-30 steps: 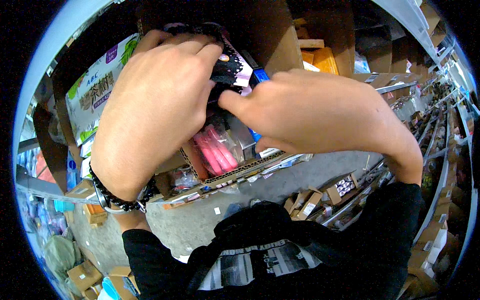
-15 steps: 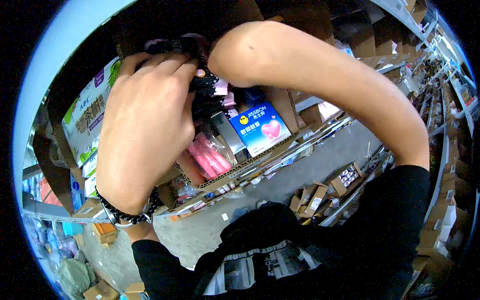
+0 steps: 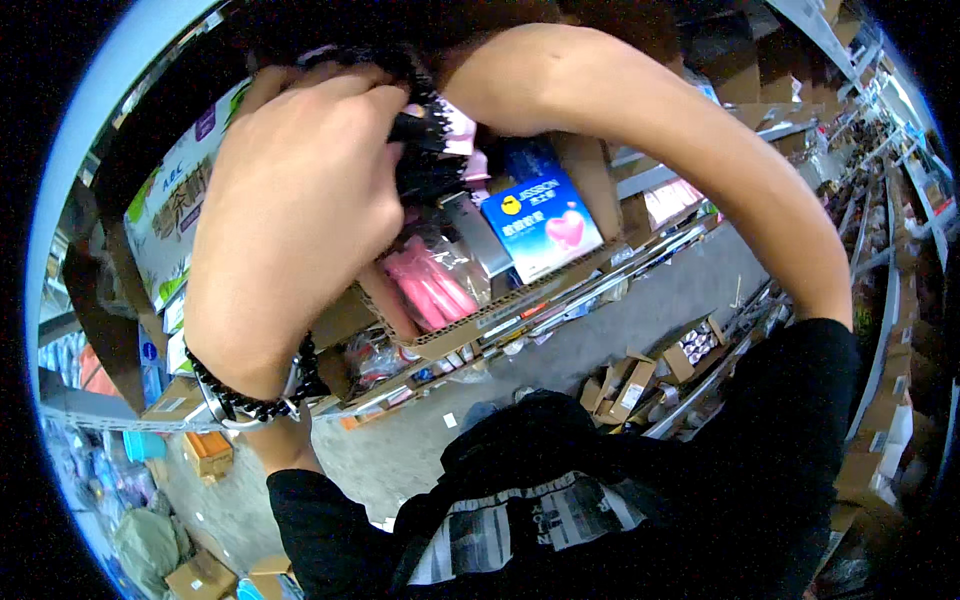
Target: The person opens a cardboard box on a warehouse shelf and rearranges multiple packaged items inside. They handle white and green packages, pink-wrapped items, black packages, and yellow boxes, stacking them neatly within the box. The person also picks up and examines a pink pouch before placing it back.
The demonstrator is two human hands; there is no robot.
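Note:
My left hand [image 3: 300, 190], with dark beaded bracelets at the wrist, reaches into an open cardboard box [image 3: 520, 298]. Its fingers curl over a bunch of black, lacy-edged items [image 3: 425, 178] with pale pink pieces [image 3: 459, 132] along one side. My right hand [image 3: 500, 95] comes round from the right and bends in behind that bunch; its fingers are hidden there. Below the bunch lie pink items in clear plastic [image 3: 432, 285], a slim grey box [image 3: 478, 238] and a small blue box with a pink heart [image 3: 545, 225].
A large white-and-green package [image 3: 165, 220] stands left of the box. Shelves with cardboard bins [image 3: 885, 400] run along the right. Opened cartons [image 3: 625, 390] lie by the lower shelf. Down on the grey floor [image 3: 390, 470] at the left are an orange-brown carton [image 3: 208, 453] and bagged goods [image 3: 145, 545].
The box and its contents now appear slightly farther right in view. The black bunch shows more of its lacy edge beside my left hand. Both hands stay inside the box.

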